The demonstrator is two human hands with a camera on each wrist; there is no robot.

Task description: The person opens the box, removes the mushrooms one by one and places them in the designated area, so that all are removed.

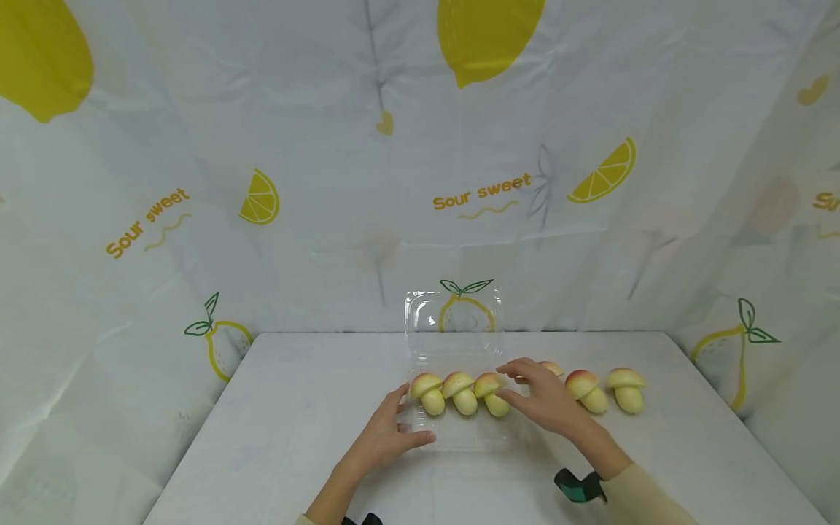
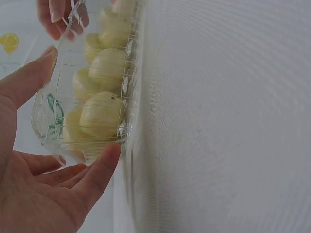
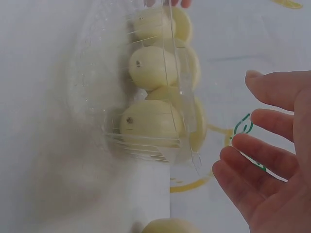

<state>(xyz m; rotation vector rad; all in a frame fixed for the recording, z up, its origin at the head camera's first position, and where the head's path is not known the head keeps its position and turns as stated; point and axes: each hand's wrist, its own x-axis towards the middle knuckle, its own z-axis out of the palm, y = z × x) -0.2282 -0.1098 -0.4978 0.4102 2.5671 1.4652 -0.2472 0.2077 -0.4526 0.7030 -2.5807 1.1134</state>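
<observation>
A clear plastic clamshell box (image 1: 459, 435) stands on the table with its lid raised at the back. Three mushroom-shaped pieces (image 1: 464, 399), pale yellow with reddish caps, lie side by side in it. My left hand (image 1: 383, 436) holds the box's near left corner, thumb on the front rim and fingers along the left side. In the left wrist view, the thumb (image 2: 34, 75) touches the clear rim. Above the box's right end is my right hand (image 1: 547, 399), fingers loosely bent; the right wrist view shows nothing in its grasp and its fingers (image 3: 265, 155) apart from the box.
To the right of the box, more mushroom-shaped pieces (image 1: 628, 390) lie on the white table (image 1: 289, 408), one partly hidden behind my right hand. A white cloth (image 1: 328, 240) printed with lemons hangs behind the table and at its sides.
</observation>
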